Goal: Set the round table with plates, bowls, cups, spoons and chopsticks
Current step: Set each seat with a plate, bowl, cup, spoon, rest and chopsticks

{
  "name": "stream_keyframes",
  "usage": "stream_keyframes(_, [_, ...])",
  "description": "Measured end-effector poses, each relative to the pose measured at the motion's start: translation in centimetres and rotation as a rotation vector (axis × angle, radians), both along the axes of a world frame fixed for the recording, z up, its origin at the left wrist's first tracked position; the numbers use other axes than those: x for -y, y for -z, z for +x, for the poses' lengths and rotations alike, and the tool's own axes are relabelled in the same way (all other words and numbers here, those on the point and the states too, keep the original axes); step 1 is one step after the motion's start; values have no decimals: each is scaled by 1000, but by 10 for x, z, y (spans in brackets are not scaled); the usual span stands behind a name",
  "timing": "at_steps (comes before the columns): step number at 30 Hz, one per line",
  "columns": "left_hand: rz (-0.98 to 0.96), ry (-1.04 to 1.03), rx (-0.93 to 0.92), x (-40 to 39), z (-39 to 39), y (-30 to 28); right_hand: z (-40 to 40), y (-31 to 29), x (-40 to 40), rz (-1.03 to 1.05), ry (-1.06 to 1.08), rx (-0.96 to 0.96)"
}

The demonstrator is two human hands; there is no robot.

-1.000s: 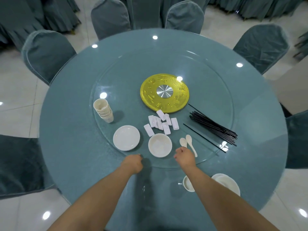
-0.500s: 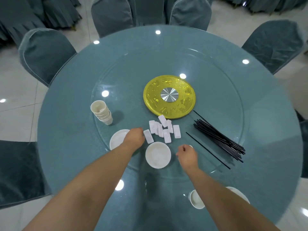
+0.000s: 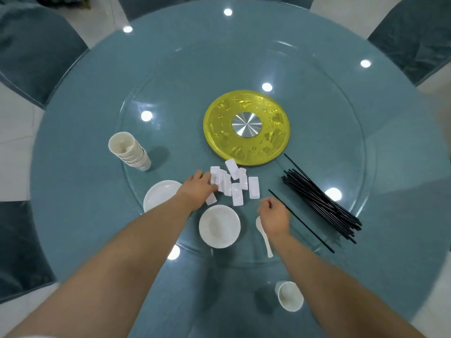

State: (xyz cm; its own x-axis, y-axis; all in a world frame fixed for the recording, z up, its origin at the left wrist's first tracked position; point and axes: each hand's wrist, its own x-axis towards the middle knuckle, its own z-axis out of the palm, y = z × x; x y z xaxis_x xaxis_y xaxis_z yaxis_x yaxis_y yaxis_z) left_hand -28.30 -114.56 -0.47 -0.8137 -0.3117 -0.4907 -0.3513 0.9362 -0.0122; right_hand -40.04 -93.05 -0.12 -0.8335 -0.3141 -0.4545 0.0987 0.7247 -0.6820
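My left hand (image 3: 197, 189) reaches over the glass turntable (image 3: 170, 98) and its curled fingers pinch a white chopstick rest (image 3: 214, 178) at the left edge of the pile of rests (image 3: 240, 185). Another rest peeks out under that hand. My right hand (image 3: 273, 215) is curled in a fist beside a white spoon (image 3: 264, 237); what it holds is hidden. A white bowl (image 3: 219, 225) sits between my hands. A plate (image 3: 158, 195) lies left of my left wrist. Stacked cups (image 3: 129, 152) stand further left. Black chopsticks (image 3: 322, 201) lie to the right.
One loose chopstick (image 3: 300, 220) lies just right of my right hand. A yellow disc with a steel hub (image 3: 246, 128) marks the table's centre. A single cup (image 3: 290, 298) stands near the table's front edge. Covered chairs (image 3: 36, 52) ring the table.
My left hand moved from the plate's edge rightward onto the pile of rests. My right hand stayed by the spoons, and only one spoon now shows. The view came closer.
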Motion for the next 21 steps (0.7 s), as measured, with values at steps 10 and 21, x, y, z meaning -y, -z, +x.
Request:
stream_keyframes(10, [-29,-21,-71,2,9,-34,5,-19,-3,-38,-18,3])
stream_keyframes(21, [249,-164,-226,-87,-1,-94,35,-72,-34,-228,-89,115])
